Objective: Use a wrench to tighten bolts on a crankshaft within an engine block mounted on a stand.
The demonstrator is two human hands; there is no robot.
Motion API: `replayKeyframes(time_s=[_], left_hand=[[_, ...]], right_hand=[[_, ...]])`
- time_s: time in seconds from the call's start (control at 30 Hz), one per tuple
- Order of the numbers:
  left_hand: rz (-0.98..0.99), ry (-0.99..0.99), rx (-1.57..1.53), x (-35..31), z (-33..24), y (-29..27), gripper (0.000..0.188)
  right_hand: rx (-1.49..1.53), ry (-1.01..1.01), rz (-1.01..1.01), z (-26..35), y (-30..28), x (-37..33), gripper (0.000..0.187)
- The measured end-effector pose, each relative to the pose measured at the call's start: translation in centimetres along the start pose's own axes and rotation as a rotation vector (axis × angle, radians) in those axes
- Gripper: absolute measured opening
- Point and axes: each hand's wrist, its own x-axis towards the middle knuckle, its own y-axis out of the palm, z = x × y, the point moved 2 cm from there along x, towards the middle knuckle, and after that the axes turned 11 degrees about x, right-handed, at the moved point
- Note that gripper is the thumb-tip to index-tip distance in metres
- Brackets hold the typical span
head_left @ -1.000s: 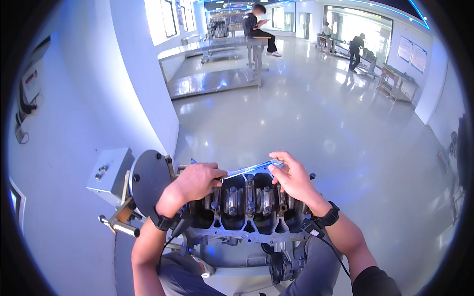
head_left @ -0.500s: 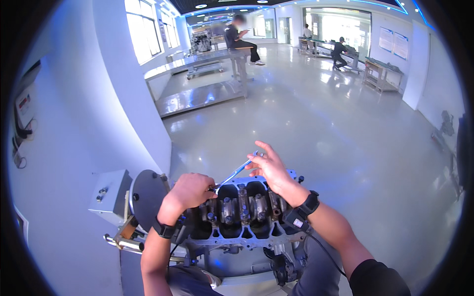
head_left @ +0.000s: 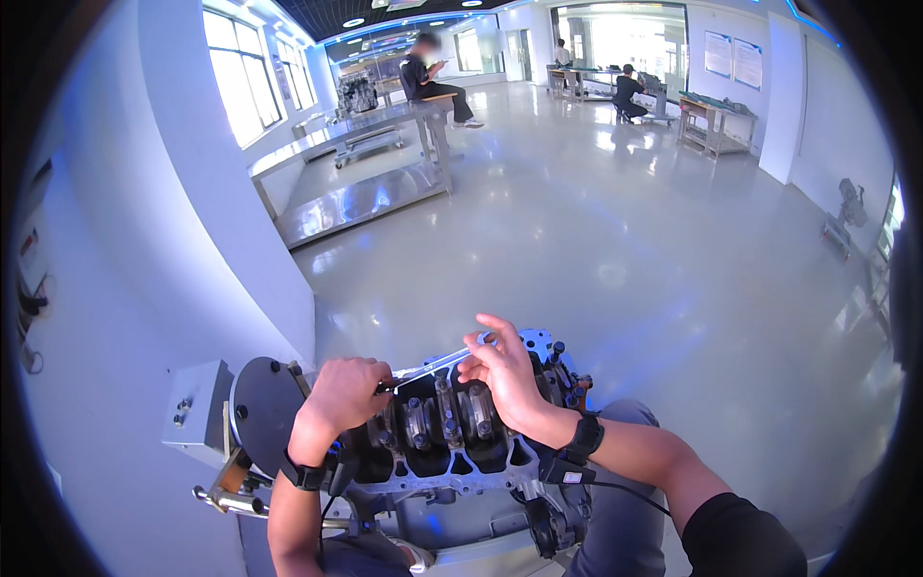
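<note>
A long silver wrench [head_left: 435,365] slants over the far edge of an upturned engine block [head_left: 409,482]. My left hand [head_left: 343,391] is closed around its left end, hiding whatever that end sits on. At the other end, my right hand [head_left: 503,377] has its curled fingers on the wrench, the index finger raised higher. Below the hands, the crankshaft [head_left: 416,423] lies in the open block under several bolted bearing caps [head_left: 448,409].
To the left of the block are a round grey plate [head_left: 266,409] and a grey control box [head_left: 196,408] on the stand. A metal bench [head_left: 365,196] stands far left, with a seated person [head_left: 428,77] near it. Other people work at far tables.
The wrench's right end has swung toward me, and my right hand has come down with it. My left hand stays around the other end. The whole view has shifted slightly.
</note>
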Motion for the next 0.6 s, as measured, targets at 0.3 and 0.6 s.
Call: replayKeyframes(time_s=[0.3, 0.6], left_hand=[[0.004, 0.014, -0.036, -0.1, 0.2, 0.2, 0.017], [-0.175, -0.039, -0.042, -0.5, -0.2, -2.2, 0.016]], right_hand=[[0.082, 0.066, 0.003, -0.4, -0.6, -0.4, 0.029], [0.130, -0.001, -0.017, 0.2, -0.7, -0.1, 0.020]])
